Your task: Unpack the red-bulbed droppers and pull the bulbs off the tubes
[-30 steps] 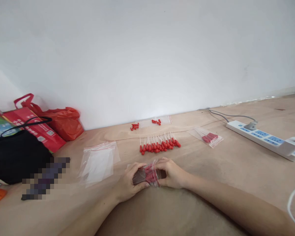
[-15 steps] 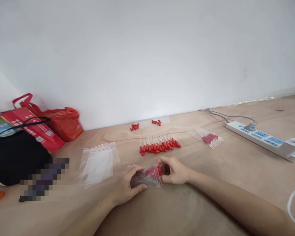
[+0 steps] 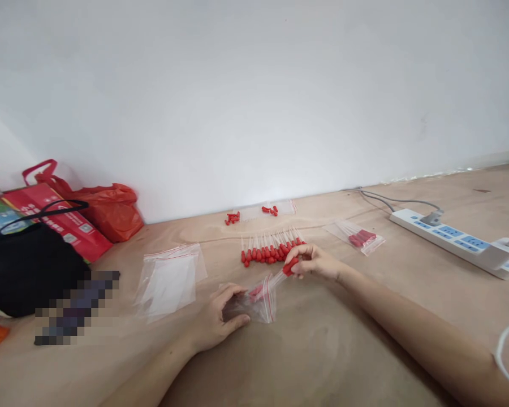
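Red-bulbed droppers (image 3: 290, 266) in the right hand (image 3: 316, 262)

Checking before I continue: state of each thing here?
Left hand: holding near bag
Right hand: pinching red droppers
Near bag: partly filled, apparently open
Dropper row: side by side
Right bag: droppers inside, seal unclear
Flat bags: overlapping
Rear red pieces: two clusters
Power strip: grey plug inserted
Red plastic bag: crumpled
Black bag: slumped

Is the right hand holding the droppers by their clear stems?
No, the right hand pinches them at the red bulbs, with the clear stems pointing toward the plastic bag.
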### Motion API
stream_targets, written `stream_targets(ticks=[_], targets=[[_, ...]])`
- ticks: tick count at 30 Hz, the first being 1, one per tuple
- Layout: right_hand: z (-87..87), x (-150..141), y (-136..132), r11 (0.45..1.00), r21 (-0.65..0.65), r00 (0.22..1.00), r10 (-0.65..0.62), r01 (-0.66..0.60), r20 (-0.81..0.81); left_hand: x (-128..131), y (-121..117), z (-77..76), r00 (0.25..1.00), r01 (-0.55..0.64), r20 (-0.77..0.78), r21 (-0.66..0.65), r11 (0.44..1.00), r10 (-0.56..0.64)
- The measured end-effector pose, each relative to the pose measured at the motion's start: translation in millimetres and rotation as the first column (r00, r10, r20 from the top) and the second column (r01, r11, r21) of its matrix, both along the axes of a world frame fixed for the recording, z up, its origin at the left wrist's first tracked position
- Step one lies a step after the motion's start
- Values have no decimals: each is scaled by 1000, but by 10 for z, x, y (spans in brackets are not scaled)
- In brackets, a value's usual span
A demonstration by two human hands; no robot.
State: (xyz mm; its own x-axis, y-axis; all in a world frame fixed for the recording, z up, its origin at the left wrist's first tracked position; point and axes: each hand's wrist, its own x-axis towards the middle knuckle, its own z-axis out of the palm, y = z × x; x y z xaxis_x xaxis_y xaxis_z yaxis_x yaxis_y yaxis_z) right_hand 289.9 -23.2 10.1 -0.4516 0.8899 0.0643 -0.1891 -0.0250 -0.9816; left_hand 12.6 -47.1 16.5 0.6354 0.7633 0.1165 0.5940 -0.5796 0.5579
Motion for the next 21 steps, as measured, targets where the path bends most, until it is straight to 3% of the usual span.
stream_targets(ticks=[3, 6, 8, 10, 13, 15, 18, 19, 21], targets=[[102, 127, 62, 993, -23, 991, -117, 116, -65, -7, 1, -10, 1000, -8, 4, 18, 1000, 7], [187, 187, 90, 981, 25, 978, -188, 192, -92, -5, -17, -11, 995, -83, 69, 165, 983, 73], [252, 202, 94, 971, 83, 974, -221, 225, -54, 13, -41, 7, 979, -168, 154, 262, 950, 130], [329, 187, 79, 951, 157, 962, -274, 267, 21, 51, -63, 43, 961, -226, 219, 260, 939, 171], [421, 62, -4, 851, 368, 890, -442, 375, 113, 154, -66, 124, 940, -229, 264, 23, 973, 215], [420, -96, -105, 699, 585, 811, -573, 412, 113, 252, -43, 189, 902, -187, 331, -277, 942, 276], [298, -383, -290, 473, 839, 766, -633, 270, 111, 414, 3, 270, 794, -34, 434, -667, 744, 425], [239, -469, -347, 432, 884, 780, -610, 179, 140, 462, 15, 287, 765, 13, 445, -733, 680, 466], [129, -597, -432, 393, 919, 798, -545, -27, 257, 530, 36, 302, 732, 51, 440, -797, 601, 521]])
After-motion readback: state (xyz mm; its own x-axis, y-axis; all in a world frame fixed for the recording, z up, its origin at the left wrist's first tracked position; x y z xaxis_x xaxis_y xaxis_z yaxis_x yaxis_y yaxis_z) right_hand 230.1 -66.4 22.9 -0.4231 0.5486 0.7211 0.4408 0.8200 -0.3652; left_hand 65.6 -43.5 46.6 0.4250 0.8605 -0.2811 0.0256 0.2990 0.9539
